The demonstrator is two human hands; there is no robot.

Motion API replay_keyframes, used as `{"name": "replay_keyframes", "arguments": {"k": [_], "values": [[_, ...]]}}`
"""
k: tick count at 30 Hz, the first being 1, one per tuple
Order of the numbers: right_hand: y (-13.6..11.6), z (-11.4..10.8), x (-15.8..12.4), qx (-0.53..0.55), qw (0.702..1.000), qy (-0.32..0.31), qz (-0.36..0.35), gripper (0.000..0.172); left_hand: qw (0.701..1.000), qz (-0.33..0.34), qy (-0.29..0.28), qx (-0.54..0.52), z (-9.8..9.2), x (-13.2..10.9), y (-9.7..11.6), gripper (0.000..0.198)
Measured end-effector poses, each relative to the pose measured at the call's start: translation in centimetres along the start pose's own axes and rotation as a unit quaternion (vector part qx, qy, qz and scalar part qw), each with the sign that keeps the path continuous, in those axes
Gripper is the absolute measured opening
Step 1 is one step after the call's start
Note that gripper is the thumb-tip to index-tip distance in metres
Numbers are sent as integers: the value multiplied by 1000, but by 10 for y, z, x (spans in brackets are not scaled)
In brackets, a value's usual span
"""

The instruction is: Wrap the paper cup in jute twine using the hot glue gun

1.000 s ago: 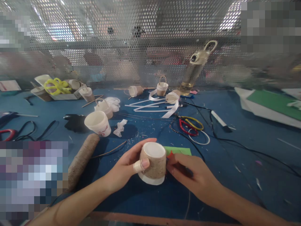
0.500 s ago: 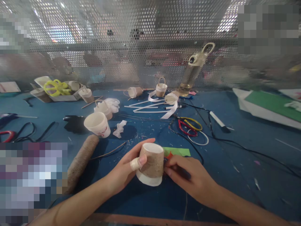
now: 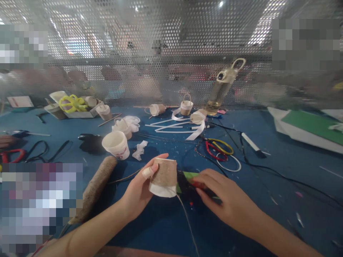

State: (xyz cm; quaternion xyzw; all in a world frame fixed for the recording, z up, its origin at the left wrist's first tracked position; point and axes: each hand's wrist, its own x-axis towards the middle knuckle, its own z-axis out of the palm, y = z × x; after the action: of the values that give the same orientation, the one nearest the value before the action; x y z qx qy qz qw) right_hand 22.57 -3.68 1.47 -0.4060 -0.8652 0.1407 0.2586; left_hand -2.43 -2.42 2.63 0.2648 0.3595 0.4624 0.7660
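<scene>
My left hand (image 3: 140,184) is wrapped round a paper cup (image 3: 163,190), with a strip of tape on the thumb. The cup is upside down, its narrow end up and tilted. Brown twine (image 3: 164,173) covers most of its wall; a white band shows near the rim. A loose strand (image 3: 186,210) hangs from its lower right side toward the table edge. Just right of the cup, my right hand (image 3: 218,189) is closed round a blurred dark tool (image 3: 183,182) with a red-orange part; its kind is unclear. A green strip (image 3: 189,175) lies behind it.
Left of my hands lie a twine roll (image 3: 98,189) and a white paper cup (image 3: 115,144). Small twine baskets (image 3: 186,107), white sticks (image 3: 168,131), coloured wire loops (image 3: 218,148) and a black cable (image 3: 278,171) lie beyond. A bottle (image 3: 221,89) stands by the mesh screen (image 3: 150,82).
The cup has moved slightly left and up and tilted, so its end face is nearly hidden. My right hand has drawn away rightward, showing the dark tool. The loose strand now shows clearly.
</scene>
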Motion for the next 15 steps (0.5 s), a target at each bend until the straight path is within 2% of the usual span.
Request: {"name": "replay_keyframes", "arguments": {"k": [4, 9, 15], "values": [[5, -2, -1, -80, 996, -38, 5, 35, 997, 0, 6, -76, 1, 1, 3, 43], [2, 2, -9, -90, 992, -93, 4, 56, 994, 14, 4, -107, 1, 3, 2, 42], [6, 6, -11, -38, 992, -109, 50, 52, 997, 28, 6, -76, -4, 3, 0, 42]]}}
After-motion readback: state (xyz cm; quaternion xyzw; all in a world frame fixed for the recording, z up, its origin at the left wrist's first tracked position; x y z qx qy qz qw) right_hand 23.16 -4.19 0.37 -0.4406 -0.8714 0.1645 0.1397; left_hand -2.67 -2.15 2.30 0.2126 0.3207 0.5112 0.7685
